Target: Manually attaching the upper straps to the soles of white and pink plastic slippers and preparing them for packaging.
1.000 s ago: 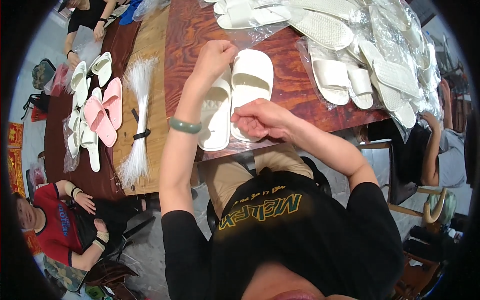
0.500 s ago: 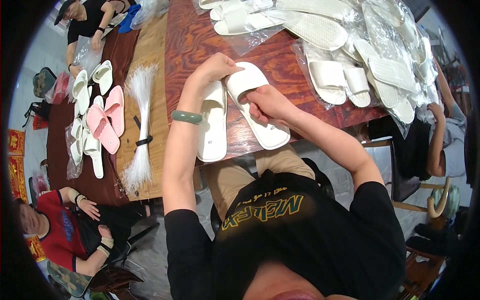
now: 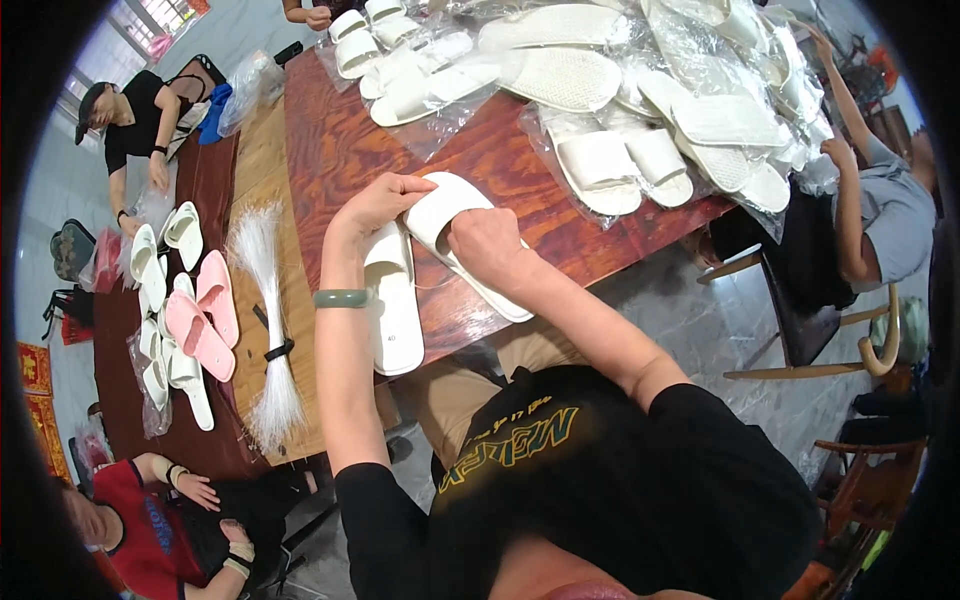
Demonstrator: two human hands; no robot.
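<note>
Slippers are being paired, it seems. In the head view the left hand (image 3: 378, 203) pinches the toe of a white slipper (image 3: 455, 225) angled across the red-brown counter (image 3: 340, 140), fingers curled on its strap; the right hand (image 3: 487, 248) presses its middle. Its mate (image 3: 392, 300) lies just beside. Next likely calls for aligning both. Bagged slippers (image 3: 620, 165), pink slippers (image 3: 200, 315) and a white fibre bundle (image 3: 265, 320) crowd nearby.

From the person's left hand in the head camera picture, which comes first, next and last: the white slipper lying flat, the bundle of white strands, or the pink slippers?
1. The white slipper lying flat, right under the left hand.
2. The bundle of white strands, farther to the left on the table.
3. The pink slippers, farther left again, past the bundle.
</note>
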